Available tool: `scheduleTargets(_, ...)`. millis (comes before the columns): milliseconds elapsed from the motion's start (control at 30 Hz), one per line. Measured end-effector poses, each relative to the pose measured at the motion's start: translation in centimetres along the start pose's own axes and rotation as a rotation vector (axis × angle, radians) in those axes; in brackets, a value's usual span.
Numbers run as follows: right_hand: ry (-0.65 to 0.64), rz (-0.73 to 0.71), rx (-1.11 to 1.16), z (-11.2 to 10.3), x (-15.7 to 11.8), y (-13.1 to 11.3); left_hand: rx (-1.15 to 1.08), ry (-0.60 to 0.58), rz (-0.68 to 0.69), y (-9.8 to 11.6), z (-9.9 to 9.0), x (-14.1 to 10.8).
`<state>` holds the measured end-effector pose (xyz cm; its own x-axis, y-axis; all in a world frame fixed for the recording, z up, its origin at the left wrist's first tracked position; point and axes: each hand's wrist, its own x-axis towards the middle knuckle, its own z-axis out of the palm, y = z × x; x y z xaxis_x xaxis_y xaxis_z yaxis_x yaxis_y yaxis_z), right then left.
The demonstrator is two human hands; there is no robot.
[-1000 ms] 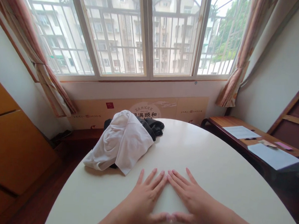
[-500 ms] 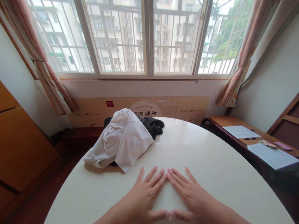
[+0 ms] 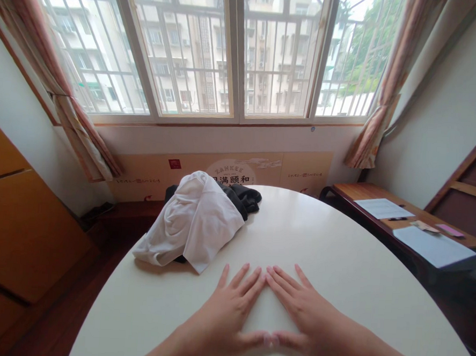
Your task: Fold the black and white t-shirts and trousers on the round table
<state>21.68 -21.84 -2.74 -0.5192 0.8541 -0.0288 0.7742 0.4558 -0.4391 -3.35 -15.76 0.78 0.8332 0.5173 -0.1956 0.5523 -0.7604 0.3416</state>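
My left hand [image 3: 225, 317] and my right hand [image 3: 309, 325] lie flat on a round white table [image 3: 337, 270], fingers spread and holding nothing. Their thumbs meet near the table's near side. To the upper left of my left hand, a crumpled white cloth garment [image 3: 190, 223] sits in a heap, not touched by either hand. A dark garment [image 3: 245, 197] pokes out behind and beneath it, mostly hidden by the white cloth.
A low wooden bench [image 3: 354, 190] with white papers [image 3: 433, 248] stands beyond the table's right side. An orange wooden cabinet [image 3: 21, 229] fills the lower left. Behind the table is a barred window [image 3: 185, 51] with pink curtains [image 3: 392, 85].
The whole view has shifted slightly as my head moves. Both hands stay flat in about the same place, and the garments have not moved.
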Motion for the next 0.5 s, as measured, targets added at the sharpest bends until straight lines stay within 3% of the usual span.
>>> scheduleTargets(500, 0.033, -0.026, 0.003, 0.14, -0.08, 0.16, 0.008, 0.011, 0.012, -0.09, 0.11, 0.02)
